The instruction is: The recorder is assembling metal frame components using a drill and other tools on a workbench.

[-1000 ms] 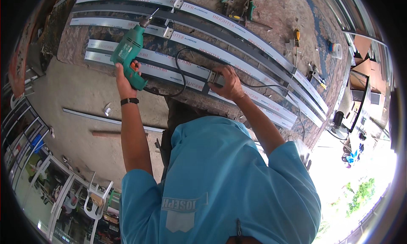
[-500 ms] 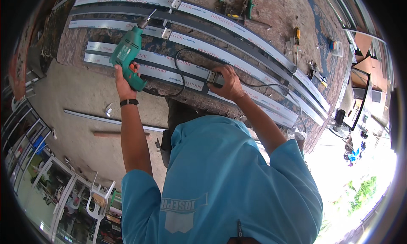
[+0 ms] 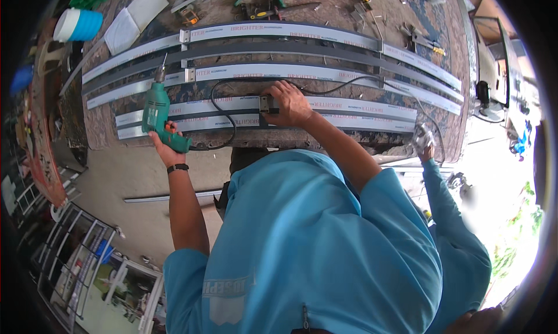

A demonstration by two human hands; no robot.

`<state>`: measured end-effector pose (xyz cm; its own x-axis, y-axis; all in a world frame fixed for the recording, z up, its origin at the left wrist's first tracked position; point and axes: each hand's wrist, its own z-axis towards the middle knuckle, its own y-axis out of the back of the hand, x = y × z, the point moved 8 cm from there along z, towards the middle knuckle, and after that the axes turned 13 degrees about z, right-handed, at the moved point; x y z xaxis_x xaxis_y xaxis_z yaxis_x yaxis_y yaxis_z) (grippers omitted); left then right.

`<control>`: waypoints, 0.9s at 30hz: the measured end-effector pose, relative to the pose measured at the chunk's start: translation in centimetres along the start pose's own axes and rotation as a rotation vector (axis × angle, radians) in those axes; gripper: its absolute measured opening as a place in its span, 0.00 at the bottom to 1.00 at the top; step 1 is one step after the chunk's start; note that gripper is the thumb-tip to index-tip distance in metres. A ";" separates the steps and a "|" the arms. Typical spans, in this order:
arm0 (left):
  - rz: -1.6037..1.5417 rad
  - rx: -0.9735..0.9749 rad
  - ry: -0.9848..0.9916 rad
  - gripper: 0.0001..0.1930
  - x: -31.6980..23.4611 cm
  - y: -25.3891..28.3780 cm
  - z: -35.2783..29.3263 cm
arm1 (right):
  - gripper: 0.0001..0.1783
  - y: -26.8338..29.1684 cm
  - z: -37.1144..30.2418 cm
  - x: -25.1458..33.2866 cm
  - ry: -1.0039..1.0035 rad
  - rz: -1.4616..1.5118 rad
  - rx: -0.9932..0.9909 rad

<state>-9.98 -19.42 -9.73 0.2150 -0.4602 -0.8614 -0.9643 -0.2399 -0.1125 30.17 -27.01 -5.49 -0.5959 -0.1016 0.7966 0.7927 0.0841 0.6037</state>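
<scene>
Nearest the person, at the near edge of the counter (image 3: 104,137), the left hand (image 3: 164,150) holds a green drill (image 3: 157,114). The fingers are wrapped tight around its handle. The drill stands up on its end, with its tip pointing away from the person, toward the far edge. Its tip is over the strips but does not seem to touch one.

A little farther in, the right hand (image 3: 290,104) lies flat on a long silver metal strip (image 3: 360,108). The fingers are pressed together on a small metal bracket (image 3: 265,103) and hold it down. The strip runs sideways, from the left end of the counter to the right end. The bracket sits near the middle of the near edge.

The bracket lies to the right of the drill, well apart from it. The drill points across the strip, not along it. The left hand is the one with the tool, and the right hand is already on the bracket. A black cord (image 3: 224,116) loops from the drill across the strips between the two hands.

Farther back lie more long strips, side by side. At the far edge are small hand tools (image 3: 261,0) and a blue and white cup (image 3: 78,25).

At the right end, another person's hand (image 3: 424,143) touches the counter's edge.
</scene>
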 end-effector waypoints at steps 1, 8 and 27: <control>-0.019 0.016 0.014 0.34 0.0 -0.1 0.0 | 0.35 0.0 -0.1 0.0 -0.009 0.003 -0.004; 0.008 0.004 0.011 0.33 -0.4 -0.6 0.0 | 0.37 -0.1 -0.3 -0.2 -0.006 -0.011 -0.030; -0.019 0.022 -0.001 0.33 -0.4 -0.4 -0.1 | 0.39 -0.3 0.0 0.1 -0.082 -0.010 0.077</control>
<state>-9.65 -19.27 -9.30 0.2330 -0.4552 -0.8594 -0.9632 -0.2297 -0.1394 29.86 -27.03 -5.60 -0.6150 -0.0218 0.7883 0.7762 0.1592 0.6100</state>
